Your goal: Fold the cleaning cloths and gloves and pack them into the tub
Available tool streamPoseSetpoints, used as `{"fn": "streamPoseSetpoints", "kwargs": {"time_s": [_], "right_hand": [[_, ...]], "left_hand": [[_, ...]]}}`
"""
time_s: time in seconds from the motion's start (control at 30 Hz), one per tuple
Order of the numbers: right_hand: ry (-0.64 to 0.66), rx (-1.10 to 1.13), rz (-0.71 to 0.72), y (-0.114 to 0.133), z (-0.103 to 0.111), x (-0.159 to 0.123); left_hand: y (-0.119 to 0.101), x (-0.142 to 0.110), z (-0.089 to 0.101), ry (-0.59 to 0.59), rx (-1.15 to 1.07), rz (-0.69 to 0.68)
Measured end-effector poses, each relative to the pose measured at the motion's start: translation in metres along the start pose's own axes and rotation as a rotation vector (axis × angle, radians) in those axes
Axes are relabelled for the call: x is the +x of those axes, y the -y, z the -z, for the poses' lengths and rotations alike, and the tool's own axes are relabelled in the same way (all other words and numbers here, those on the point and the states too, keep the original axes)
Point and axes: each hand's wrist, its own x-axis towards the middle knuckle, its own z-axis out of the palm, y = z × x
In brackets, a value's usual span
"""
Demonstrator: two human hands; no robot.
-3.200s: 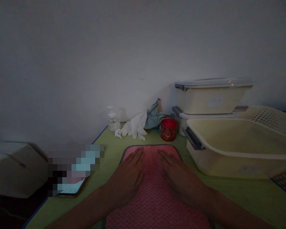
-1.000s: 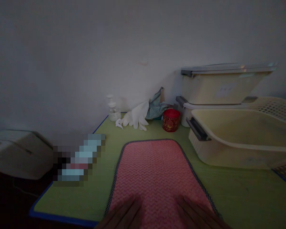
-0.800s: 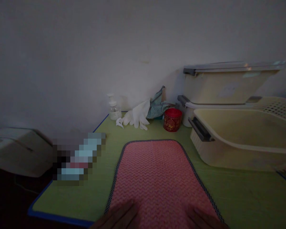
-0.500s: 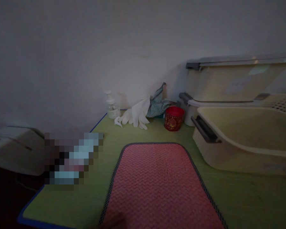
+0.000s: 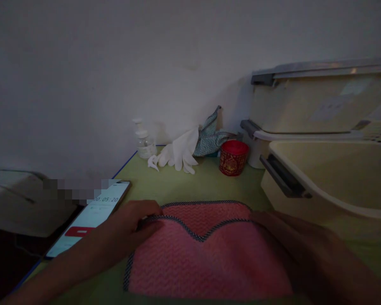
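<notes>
A pink cloth (image 5: 206,262) with a black-and-white edging is folded over on itself on the green tabletop. Its near edge is lifted and carried toward the far edge, sagging in the middle between my hands. My left hand (image 5: 142,222) pinches the left corner of the lifted edge between thumb and fingers. At the right corner, my right hand (image 5: 292,237) is closed on the same edge, its fingertips partly hidden in shadow. The far edge of the cloth lies flat on the table just beyond the lifted one.
A phone (image 5: 92,216) lies left, close to my left forearm. Behind stand a pump bottle (image 5: 145,142), white gloves (image 5: 179,150), a blue-grey cloth (image 5: 209,142) and a red cup (image 5: 233,159). Right, a cream basket (image 5: 282,216) stands before a stacked lidded bin (image 5: 298,106).
The cloth lay flat half a second ago. Both my hands have come into view, and the near edge has been raised and folded away from me over the far part.
</notes>
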Motion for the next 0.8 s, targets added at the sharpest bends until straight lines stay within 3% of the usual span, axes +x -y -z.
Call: {"fn": "streamPoseSetpoints", "kwargs": {"time_s": [0.07,0.17,0.37,0.63,0.8], "right_hand": [[0.063,0.047,0.025,0.004,-0.005,0.028],[0.113,0.028,0.012,0.000,-0.021,0.042],[0.076,0.044,-0.045,-0.017,-0.040,0.031],[-0.025,-0.057,-0.064,-0.029,-0.046,0.030],[0.034,-0.095,-0.121,-0.034,-0.051,0.030]], "left_hand": [[0.003,0.019,-0.003,0.050,0.024,0.021],[0.011,0.033,-0.013,0.061,0.062,0.046],[0.011,0.035,-0.027,-0.026,0.018,0.131],[0.004,0.033,-0.028,-0.046,-0.039,0.181],[0.008,0.035,-0.031,-0.083,-0.025,0.212]]}}
